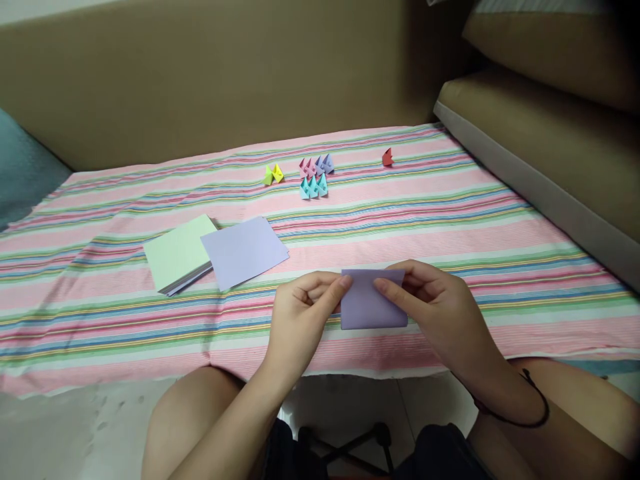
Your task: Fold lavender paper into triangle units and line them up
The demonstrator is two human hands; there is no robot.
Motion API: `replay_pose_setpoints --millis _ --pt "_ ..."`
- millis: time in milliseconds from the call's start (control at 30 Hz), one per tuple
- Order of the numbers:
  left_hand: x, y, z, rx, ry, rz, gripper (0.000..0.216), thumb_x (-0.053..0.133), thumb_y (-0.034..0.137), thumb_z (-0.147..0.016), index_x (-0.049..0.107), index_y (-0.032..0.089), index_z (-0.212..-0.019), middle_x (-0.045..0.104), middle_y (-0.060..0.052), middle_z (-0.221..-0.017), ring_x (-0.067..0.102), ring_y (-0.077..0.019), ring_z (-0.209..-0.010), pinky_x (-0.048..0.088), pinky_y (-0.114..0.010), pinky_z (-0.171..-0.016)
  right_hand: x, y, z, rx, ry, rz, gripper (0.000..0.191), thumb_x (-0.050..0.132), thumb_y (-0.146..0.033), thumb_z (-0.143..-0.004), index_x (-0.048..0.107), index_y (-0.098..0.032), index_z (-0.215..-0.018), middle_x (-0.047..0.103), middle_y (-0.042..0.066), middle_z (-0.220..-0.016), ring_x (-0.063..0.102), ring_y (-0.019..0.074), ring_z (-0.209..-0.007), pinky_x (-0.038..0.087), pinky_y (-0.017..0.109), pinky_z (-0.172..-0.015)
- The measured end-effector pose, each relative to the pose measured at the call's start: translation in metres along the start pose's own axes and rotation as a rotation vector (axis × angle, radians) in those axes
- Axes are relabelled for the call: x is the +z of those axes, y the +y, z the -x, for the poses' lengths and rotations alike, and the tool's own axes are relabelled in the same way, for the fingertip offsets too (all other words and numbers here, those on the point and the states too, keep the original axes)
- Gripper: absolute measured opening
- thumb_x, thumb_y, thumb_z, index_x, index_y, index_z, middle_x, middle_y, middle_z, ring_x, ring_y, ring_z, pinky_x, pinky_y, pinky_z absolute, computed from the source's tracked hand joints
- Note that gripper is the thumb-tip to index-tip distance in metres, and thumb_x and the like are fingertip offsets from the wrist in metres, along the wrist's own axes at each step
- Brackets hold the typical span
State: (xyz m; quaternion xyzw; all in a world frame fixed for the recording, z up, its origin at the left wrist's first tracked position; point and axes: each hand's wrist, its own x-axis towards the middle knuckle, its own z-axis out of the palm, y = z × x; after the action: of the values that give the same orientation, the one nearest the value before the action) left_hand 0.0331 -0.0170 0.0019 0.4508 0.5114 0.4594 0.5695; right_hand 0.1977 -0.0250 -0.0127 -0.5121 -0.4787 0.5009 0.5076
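Note:
A purple sheet of paper point(373, 308), folded over with its crease along the lower edge, is held up between both hands above the near edge of the striped cloth. My left hand point(305, 313) pinches its upper left corner between thumb and fingers. On the other side, my right hand point(440, 303) grips the upper right part, the thumb lying on the front face and the fingers behind. To the left lie several loose lavender sheets point(245, 253), partly overlapping a thick stack of paper point(177, 253) with a pale green sheet on top.
Small folded paper pieces stand farther back: yellow ones point(273, 175), pink ones point(307, 167), purple ones point(325, 164), turquoise ones point(314, 187) and a red one point(387, 158). A striped cloth point(400, 233) covers the surface. Tan cushions point(540, 140) rise at right, a tan backrest point(225, 80) behind.

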Motion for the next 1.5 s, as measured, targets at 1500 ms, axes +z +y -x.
replay_pose_setpoints --millis 1500 --pt "0.0010 -0.0069 -0.0013 0.017 -0.022 0.041 0.014 0.074 0.031 -0.073 0.072 0.017 -0.076 0.061 0.003 -0.057 0.050 -0.0047 -0.054 0.042 -0.015 -0.054 0.0031 0.0030 -0.0012 -0.132 0.079 0.077 0.009 0.069 -0.030 -0.078 0.068 -0.021 -0.078 0.065 -0.002 -0.069 0.058 0.0112 -0.063 0.044 0.021 -0.054"
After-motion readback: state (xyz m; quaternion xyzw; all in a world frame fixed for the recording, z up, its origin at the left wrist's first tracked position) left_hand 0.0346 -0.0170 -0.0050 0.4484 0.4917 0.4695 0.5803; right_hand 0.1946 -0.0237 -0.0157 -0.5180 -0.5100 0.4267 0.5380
